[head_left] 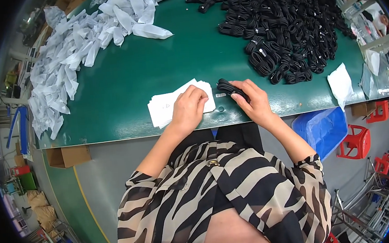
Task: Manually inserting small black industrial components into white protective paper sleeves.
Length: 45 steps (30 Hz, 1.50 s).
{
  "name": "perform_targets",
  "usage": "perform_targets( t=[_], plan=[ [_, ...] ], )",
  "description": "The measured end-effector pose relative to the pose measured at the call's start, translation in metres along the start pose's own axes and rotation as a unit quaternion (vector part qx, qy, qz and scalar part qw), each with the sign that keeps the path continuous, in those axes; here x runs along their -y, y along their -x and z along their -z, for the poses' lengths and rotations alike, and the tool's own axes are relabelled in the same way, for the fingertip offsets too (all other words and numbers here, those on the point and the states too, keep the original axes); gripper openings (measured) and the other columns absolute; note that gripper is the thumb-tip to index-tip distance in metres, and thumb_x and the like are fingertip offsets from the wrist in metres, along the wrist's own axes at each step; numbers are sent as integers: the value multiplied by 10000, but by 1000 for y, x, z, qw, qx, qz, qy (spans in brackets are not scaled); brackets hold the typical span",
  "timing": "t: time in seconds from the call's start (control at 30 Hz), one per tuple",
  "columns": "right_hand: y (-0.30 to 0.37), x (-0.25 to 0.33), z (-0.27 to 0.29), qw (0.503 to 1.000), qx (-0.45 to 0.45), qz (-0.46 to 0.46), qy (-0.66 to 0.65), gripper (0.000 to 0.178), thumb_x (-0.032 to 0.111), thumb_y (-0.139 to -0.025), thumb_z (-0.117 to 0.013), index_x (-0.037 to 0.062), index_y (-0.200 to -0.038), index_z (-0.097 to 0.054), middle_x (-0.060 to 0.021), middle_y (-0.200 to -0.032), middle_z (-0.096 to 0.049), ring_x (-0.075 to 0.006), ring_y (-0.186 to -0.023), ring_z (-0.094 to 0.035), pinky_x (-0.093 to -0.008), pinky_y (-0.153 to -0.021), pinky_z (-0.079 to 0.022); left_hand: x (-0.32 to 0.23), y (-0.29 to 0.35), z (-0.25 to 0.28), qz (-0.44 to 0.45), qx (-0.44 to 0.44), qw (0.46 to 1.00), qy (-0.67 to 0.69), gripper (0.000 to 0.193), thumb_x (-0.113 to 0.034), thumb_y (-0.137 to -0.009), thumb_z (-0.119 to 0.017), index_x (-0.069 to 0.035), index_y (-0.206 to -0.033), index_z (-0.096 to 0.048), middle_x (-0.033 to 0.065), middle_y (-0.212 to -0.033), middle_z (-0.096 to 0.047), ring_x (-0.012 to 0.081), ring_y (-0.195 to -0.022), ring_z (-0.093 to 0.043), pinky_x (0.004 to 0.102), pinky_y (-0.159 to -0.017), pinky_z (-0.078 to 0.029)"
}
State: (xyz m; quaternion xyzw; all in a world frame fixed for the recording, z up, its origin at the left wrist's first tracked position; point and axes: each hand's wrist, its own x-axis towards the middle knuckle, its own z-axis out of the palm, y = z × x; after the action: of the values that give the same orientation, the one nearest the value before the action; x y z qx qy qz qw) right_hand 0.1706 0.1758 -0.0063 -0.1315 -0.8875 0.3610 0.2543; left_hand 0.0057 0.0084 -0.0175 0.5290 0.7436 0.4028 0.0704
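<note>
A stack of flat white bags (160,107) lies near the table's front edge, its sheets slightly fanned. My left hand (188,107) rests on the right part of that stack, its fingers curled and pinching at the top bag. Just to the right, my right hand (253,99) grips a coiled black cable (228,87) between thumb and fingers, held just over the table. The underside of the coil is hidden by my fingers. A small pale label-like strip (220,94) lies between the two hands.
Many coiled black cables (283,27) are heaped at the back right of the green table (162,62). White filled pouches (78,44) pile along the left. A white bag (340,85) hangs over the right front edge, above a blue bin (321,132). Red stools (356,141) stand beyond.
</note>
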Motion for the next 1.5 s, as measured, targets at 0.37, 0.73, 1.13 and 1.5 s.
perform_targets(
  t=[0.37,0.73,1.13,1.5],
  plan=[
    [-10,11,1,972,18,173,160,423,49,-790,-746,137,-1201,-691,-91,-1015,-589,-266,-843,-588,-357,-684,-520,-2,-6,10,89,0,988,122,51,-1,-895,-649,15,-909,-602,85,-861,-603,160,-719,-573,280,-670,-469],
    [-4,13,-28,978,-14,-46,-201,303,37,-799,-795,29,-1056,-634,-98,-1028,-594,-131,-795,-597,-261,-635,-494,-15,-19,20,-104,-27,993,47,120,15,-804,-678,-30,-868,-588,104,-974,-606,311,-918,-562,389,-801,-462],
    [-48,31,-10,979,-174,100,-22,290,-9,-787,-748,19,-1058,-651,-157,-1094,-620,-290,-989,-615,-349,-789,-524,-4,-62,67,104,-77,871,474,90,-94,-984,-589,-6,-1000,-603,27,-1059,-591,59,-830,-498,214,-700,-413],
    [-17,-52,26,914,-129,-34,384,390,125,-756,-766,19,-1091,-595,-136,-989,-558,-333,-940,-540,-429,-789,-429,10,-48,55,3,-124,989,81,224,36,-842,-683,-32,-1050,-635,92,-1027,-616,161,-776,-599,263,-640,-485]
  ],
)
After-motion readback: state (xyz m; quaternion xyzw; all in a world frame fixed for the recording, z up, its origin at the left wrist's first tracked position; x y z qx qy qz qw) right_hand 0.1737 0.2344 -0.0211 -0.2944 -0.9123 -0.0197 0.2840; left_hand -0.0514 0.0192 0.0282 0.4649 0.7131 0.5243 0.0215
